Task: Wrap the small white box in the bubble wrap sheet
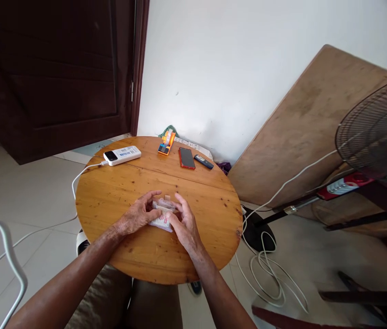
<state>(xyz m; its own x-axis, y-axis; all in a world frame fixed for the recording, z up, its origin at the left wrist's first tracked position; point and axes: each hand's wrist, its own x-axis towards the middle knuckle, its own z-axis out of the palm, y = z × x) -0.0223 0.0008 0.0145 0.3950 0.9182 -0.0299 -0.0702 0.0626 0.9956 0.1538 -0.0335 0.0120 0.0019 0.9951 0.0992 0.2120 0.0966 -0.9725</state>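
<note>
A small clear plastic packet (162,222) with a whitish piece and red print inside lies on the wooden table, near its front half. My left hand (140,214) holds the packet's left side, thumb on top and fingers curled around the far edge. From the right, my right hand (185,224) presses its thumb on the packet, with its index finger bent above the far side. The packet's upper part looks crumpled between the two hands. What exactly is inside the plastic is too small to read.
On the round table (111,201) are a white power bank (123,156) with a cable, an orange tape dispenser (166,142), a red-edged phone (187,158) and a dark handheld device (203,161). A fan (378,128) stands at right, with a coiled cable (265,269) on the floor.
</note>
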